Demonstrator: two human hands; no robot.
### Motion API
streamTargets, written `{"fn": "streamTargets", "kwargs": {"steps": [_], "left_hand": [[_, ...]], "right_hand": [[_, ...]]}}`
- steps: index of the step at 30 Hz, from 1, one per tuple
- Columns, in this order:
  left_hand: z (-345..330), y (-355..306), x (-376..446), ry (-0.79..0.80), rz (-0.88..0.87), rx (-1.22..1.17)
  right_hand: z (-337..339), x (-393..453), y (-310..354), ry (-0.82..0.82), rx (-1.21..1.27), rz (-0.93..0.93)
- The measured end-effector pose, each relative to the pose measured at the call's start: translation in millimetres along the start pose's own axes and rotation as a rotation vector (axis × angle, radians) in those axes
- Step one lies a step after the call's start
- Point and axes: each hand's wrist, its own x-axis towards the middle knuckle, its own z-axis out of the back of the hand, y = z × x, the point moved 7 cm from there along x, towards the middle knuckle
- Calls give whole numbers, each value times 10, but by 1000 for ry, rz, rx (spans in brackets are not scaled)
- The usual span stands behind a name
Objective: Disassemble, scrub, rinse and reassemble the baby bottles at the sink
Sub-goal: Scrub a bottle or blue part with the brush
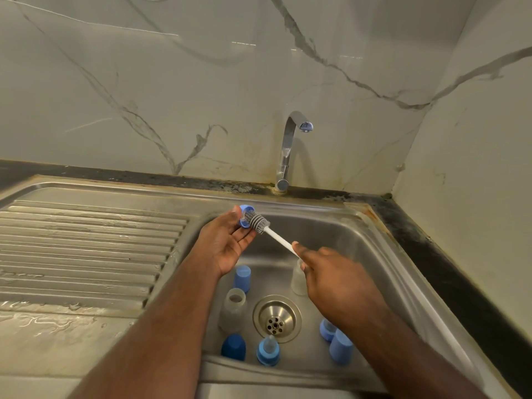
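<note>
Right now the left hand (227, 243) is pinching a blue nipple collar (245, 216) at its fingertips, palm up, just over the sink's (383, 263) back-left corner; the right hand (325, 269) is gripping the white handle of the bottle brush (260, 224), fingers curled round it, and the grey bristle head is pushing into the collar's opening; hold on the collar is looking light, fingertips only, so a hard brush stroke could be popping it loose into the basin; wet surfaces would be making that worse; the faucet (289, 151) is showing no water, so rinsing looks not yet done; below, parts are standing loose round the drain (277, 318): a clear bottle body (233, 309), a second clear one (298, 279) partly hidden by the right hand, a pale blue cap (242, 278), a dark blue cap (233, 347), a collar with nipple (268, 352), two more blue pieces (335, 339) at right; a dropped collar could be knocking these over; mixing scrubbed with unscrubbed parts is also a risk, I'd judge.
</note>
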Motion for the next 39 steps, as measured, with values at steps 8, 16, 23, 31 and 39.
{"fn": "streamTargets", "kwargs": {"steps": [8, 16, 23, 31, 39], "left_hand": [[-60, -33, -33, 50, -20, -31], [-1, -14, -8, 24, 19, 14], [-47, 14, -33, 30, 40, -22], [17, 46, -34, -29, 44, 72], [32, 24, -11, -5, 51, -20]], "right_hand": [[-74, -84, -137, 195, 860, -223], [-30, -78, -12, 169, 446, -69], [37, -31, -47, 77, 125, 1], [-39, -1, -33, 47, 0, -24], [12, -51, -84, 80, 424, -63]]}}
